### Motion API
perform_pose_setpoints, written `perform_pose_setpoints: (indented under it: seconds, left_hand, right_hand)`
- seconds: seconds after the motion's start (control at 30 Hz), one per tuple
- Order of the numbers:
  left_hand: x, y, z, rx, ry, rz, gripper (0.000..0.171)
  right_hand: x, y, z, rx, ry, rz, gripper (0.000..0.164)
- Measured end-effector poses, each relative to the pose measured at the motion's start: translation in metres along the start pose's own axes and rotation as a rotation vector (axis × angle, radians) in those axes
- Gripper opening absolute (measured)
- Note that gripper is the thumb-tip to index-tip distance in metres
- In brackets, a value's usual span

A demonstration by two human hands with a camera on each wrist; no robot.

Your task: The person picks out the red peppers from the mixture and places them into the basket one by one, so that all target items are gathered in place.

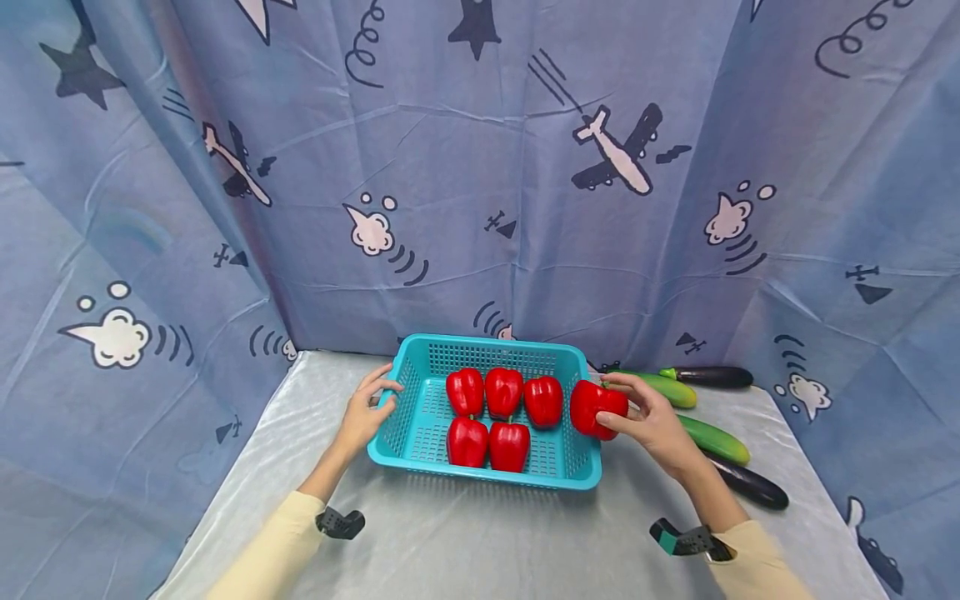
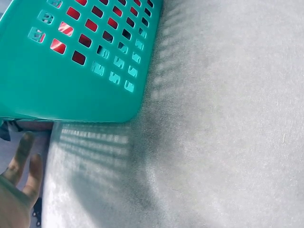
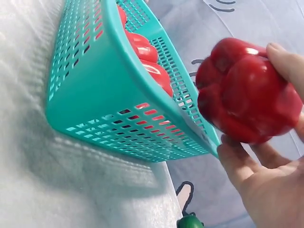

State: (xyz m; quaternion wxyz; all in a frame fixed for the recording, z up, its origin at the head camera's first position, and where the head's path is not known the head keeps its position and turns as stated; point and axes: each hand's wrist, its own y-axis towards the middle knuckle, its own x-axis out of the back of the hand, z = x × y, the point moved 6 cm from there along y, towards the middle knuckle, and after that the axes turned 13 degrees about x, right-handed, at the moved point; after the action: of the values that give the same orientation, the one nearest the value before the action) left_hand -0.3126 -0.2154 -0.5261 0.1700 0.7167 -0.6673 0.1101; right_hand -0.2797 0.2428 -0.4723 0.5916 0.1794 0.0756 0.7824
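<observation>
A turquoise plastic basket (image 1: 483,481) stands on the table with several red bell peppers (image 1: 504,393) inside. My right hand (image 1: 651,421) holds another red bell pepper (image 1: 592,410) by its stem end, over the basket's right rim. In the right wrist view, thumb and fingers grip this pepper (image 3: 247,90) above the basket wall (image 3: 95,90). My left hand (image 1: 365,414) is at the basket's left end, fingers spread and slightly bent near the rim. From the left wrist view, its fingers (image 2: 33,178) show beside the basket corner (image 2: 95,99), holding nothing; contact with the rim cannot be made out.
Right of the basket lie green cucumbers (image 1: 716,439) and dark eggplants (image 1: 750,483), partly behind my right hand and forearm. Another eggplant (image 1: 712,377) lies at the back right. A patterned blue curtain (image 1: 465,208) hangs behind the white-covered table (image 1: 480,542).
</observation>
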Motion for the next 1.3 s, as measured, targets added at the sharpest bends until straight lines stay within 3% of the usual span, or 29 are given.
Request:
perform_pose_setpoints:
  seconds: [0.33,0.53,0.93,1.13,1.3]
  left_hand:
    - [-0.001,-0.001,-0.001,-0.019,-0.025,-0.008,0.016]
    - [0.0,-0.001,-0.001,0.013,-0.018,0.011,0.017]
    - [-0.001,0.0,-0.001,-0.007,-0.005,-0.001,0.017]
    - [0.001,-0.011,-0.022,-0.037,-0.025,-0.018,0.016]
    - [0.004,-0.019,-0.041,-0.011,-0.016,0.009,0.016]
  right_hand:
    - [-0.01,0.007,0.003,0.095,-0.037,-0.016,0.061]
    - [-0.02,0.011,0.004,0.121,-0.045,-0.012,0.048]
    - [-0.045,0.018,0.0,0.074,-0.043,0.102,0.038]
    - [-0.054,0.02,0.0,0.117,-0.129,0.152,0.038]
    - [-0.059,0.021,0.0,0.131,-0.193,0.167,0.038]
